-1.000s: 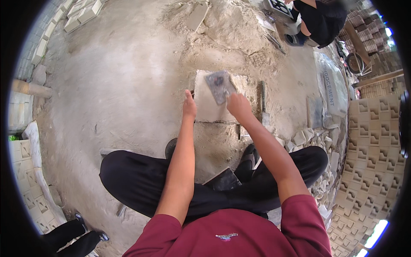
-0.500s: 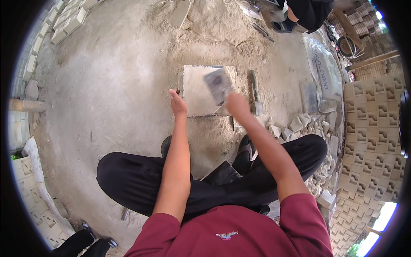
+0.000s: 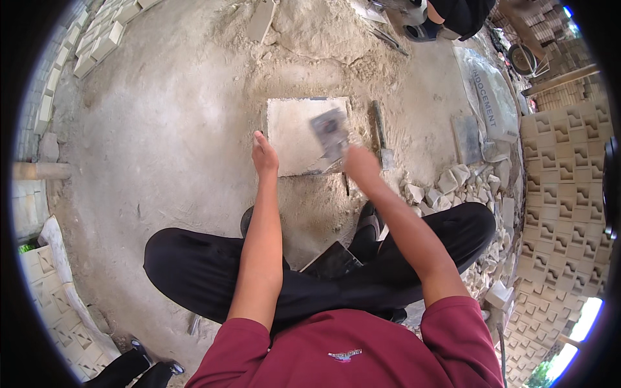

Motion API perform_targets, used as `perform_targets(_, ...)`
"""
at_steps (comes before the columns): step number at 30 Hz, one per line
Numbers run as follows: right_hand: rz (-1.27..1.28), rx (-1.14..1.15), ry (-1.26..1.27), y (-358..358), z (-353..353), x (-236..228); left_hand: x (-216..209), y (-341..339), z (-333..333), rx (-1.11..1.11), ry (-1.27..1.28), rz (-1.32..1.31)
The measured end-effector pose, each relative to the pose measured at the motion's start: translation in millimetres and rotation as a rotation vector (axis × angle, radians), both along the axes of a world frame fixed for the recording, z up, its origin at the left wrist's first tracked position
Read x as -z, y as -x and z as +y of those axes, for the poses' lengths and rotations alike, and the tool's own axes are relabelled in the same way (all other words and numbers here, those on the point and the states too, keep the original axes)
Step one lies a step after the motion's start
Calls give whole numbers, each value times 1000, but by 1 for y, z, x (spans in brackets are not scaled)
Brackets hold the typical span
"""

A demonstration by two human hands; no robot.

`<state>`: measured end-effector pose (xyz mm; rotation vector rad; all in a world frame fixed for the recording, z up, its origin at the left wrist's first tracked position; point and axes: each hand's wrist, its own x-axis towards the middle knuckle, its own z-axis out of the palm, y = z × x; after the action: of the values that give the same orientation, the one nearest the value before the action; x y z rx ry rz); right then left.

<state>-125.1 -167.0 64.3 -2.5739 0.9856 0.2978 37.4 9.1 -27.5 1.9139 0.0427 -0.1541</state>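
Observation:
A pale square stone slab [image 3: 294, 132] lies flat on the dusty ground in front of me. My left hand [image 3: 265, 157] rests on its near left edge, fingers together and empty. My right hand [image 3: 359, 165] grips a flat grey trowel-like tool [image 3: 330, 131], blurred with motion, held over the slab's right half. I sit cross-legged in black trousers and a dark red shirt.
A hammer [image 3: 380, 134] lies right of the slab. Broken stone pieces [image 3: 446, 184] are heaped at right, patterned blocks [image 3: 563, 194] stacked beyond. A grey bag [image 3: 486, 97] and another person [image 3: 453, 13] are at the top right. Blocks [image 3: 97, 39] line the left.
My view has shifted, so the slab sits a little lower. The tool in my right hand has swept across the slab's right side. My left hand stays on the left edge.

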Motion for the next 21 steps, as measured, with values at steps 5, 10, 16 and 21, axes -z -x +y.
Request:
perform_targets(5,-114,126,35,5,-71,-37,3,-7,2,180,41,229)
perform_targets(10,-166,-21,-7,-38,-58,-39,15,-13,8,201,575,415)
perform_targets(16,-229,-210,-70,-95,-16,-8,16,-18,16,101,637,406)
perform_targets(21,-194,-260,-146,-124,15,-3,-1,-2,5,-269,530,198)
